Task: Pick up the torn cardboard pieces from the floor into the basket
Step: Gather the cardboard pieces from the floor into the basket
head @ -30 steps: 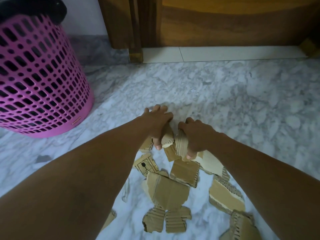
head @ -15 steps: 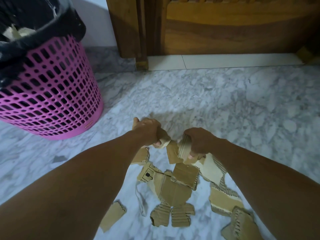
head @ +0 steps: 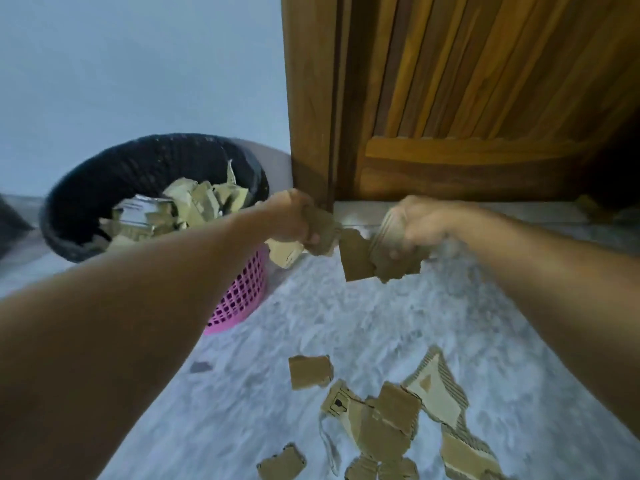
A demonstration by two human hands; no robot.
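Note:
My left hand [head: 292, 216] grips torn cardboard pieces [head: 287, 252] in the air, just right of the pink basket [head: 239, 296]. My right hand [head: 415, 223] grips more torn cardboard [head: 360, 261] beside it, at the same height. The basket has a black liner [head: 104, 181] and holds several cardboard scraps [head: 194, 202]. Several torn pieces [head: 384, 424] lie on the marble floor at the lower right, one small piece [head: 310, 371] a little apart from them.
A wooden door [head: 485, 98] and its frame [head: 308, 98] stand behind my hands. A pale wall [head: 138, 64] rises behind the basket. The grey marble floor [head: 346, 323] stretches between the basket and the scraps.
Both hands have lifted from the floor pile with cardboard in them and moved up and left toward the basket. My view has risen, showing the basket's inside.

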